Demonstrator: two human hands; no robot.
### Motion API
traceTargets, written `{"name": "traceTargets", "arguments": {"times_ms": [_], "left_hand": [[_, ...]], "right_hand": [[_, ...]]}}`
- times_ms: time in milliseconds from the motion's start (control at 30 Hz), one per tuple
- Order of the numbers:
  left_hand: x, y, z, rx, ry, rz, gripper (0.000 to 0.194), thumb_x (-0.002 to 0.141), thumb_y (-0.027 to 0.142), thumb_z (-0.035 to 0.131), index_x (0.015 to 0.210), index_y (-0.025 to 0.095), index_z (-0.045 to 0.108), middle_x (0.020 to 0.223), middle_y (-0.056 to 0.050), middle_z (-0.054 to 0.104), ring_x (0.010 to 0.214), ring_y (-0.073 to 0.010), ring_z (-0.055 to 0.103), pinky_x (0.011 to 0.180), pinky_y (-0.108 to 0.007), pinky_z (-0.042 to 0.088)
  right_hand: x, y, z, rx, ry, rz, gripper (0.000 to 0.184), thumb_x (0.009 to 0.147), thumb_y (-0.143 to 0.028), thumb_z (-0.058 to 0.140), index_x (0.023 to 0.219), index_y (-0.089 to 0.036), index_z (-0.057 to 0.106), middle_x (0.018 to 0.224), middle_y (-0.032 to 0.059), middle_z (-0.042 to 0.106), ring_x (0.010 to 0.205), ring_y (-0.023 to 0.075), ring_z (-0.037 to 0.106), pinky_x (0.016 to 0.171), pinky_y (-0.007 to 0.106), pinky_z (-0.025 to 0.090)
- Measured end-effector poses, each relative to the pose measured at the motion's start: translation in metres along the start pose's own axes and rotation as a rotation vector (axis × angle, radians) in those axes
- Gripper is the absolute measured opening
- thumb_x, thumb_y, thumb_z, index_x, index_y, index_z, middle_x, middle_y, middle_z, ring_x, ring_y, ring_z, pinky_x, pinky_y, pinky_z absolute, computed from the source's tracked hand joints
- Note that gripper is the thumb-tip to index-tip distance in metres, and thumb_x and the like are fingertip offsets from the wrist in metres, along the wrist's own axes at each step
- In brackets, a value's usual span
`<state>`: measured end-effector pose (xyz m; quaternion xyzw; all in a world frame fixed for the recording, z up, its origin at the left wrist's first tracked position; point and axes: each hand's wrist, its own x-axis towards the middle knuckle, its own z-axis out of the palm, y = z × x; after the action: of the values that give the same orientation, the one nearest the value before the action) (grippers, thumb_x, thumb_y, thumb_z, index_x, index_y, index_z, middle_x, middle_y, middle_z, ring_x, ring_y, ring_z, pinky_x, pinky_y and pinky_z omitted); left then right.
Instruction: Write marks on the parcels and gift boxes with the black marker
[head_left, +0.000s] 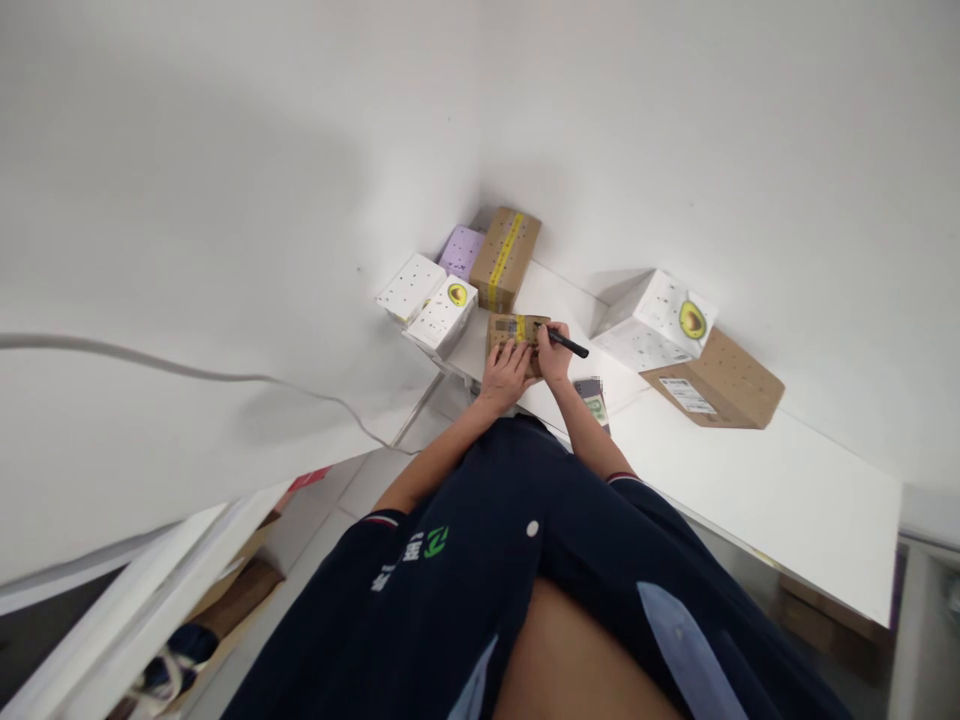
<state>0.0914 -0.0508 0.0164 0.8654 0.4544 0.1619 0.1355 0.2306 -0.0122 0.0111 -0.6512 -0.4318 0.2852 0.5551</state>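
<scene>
A small brown cardboard box (514, 331) with yellow tape lies on the white table (765, 490) in front of me. My left hand (507, 373) rests flat on the box with fingers spread, holding it down. My right hand (553, 353) is closed around a black pen (564, 343), whose tip touches the top of the box. A dark handheld device (594, 397) with a green logo lies on the table just right of my right forearm.
Two white avocado-print boxes (441, 314) (660, 318), a white dotted box (409, 286), a lilac box (460, 250) and a taped brown box (504, 258) stand behind. A flat brown parcel (716, 385) lies right. A grey cable (187, 372) runs along the left wall.
</scene>
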Motion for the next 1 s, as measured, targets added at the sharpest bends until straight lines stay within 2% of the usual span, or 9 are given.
{"name": "traceTargets", "arguments": {"times_ms": [200,433,567,733,900,1000], "left_hand": [[0.0,0.0,-0.001,0.008,-0.006,-0.001,0.061,0.1,0.046,0.054,0.148,0.008,0.056,0.155,-0.022,0.051,0.15,-0.0375,0.043,0.123,-0.058,0.033],[0.0,0.0,0.0,0.014,0.001,0.003,0.059,0.101,0.045,0.054,0.149,0.01,0.057,0.154,-0.022,0.052,0.15,-0.0369,0.043,0.123,-0.057,0.033],[0.0,0.0,0.0,0.013,-0.004,0.0,0.06,0.101,0.047,0.053,0.148,0.01,0.057,0.154,-0.023,0.052,0.15,-0.037,0.044,0.123,-0.058,0.034],[0.0,0.0,0.0,0.006,-0.006,-0.005,0.061,0.1,0.047,0.054,0.148,0.01,0.057,0.155,-0.022,0.052,0.15,-0.0376,0.043,0.123,-0.058,0.033],[0.0,0.001,-0.003,-0.006,-0.021,-0.007,0.061,0.099,0.045,0.056,0.149,0.01,0.056,0.157,-0.02,0.05,0.151,-0.0374,0.042,0.123,-0.059,0.033],[0.0,0.002,-0.005,-0.019,-0.025,-0.015,0.06,0.099,0.043,0.057,0.149,0.01,0.056,0.157,-0.02,0.049,0.151,-0.0373,0.042,0.124,-0.059,0.032]], "right_hand": [[-0.001,0.0,-0.001,-0.006,0.007,0.03,0.025,0.094,-0.048,0.057,0.088,-0.025,0.048,0.082,-0.0026,0.054,0.081,0.0157,0.057,0.08,0.031,0.053],[0.0,-0.001,0.0,-0.002,-0.005,0.047,0.023,0.095,-0.047,0.055,0.09,-0.025,0.048,0.085,-0.0018,0.056,0.084,0.0159,0.059,0.078,0.029,0.052],[0.0,-0.005,0.0,0.023,0.007,0.085,0.02,0.093,-0.043,0.057,0.089,-0.025,0.048,0.081,-0.004,0.055,0.072,0.013,0.057,0.068,0.026,0.051],[0.0,-0.016,0.0,0.104,0.042,0.18,0.018,0.09,-0.037,0.061,0.086,-0.025,0.049,0.067,-0.0092,0.051,0.054,0.0089,0.049,0.056,0.021,0.045],[0.004,-0.019,-0.01,0.349,0.23,0.371,0.025,0.09,-0.044,0.058,0.082,-0.025,0.044,0.059,-0.0091,0.05,0.045,0.0078,0.045,0.041,0.018,0.032],[0.007,-0.008,-0.026,0.379,0.341,0.46,0.027,0.091,-0.044,0.051,0.077,-0.025,0.039,0.057,-0.0087,0.047,0.043,0.0076,0.042,0.039,0.018,0.03]]}}
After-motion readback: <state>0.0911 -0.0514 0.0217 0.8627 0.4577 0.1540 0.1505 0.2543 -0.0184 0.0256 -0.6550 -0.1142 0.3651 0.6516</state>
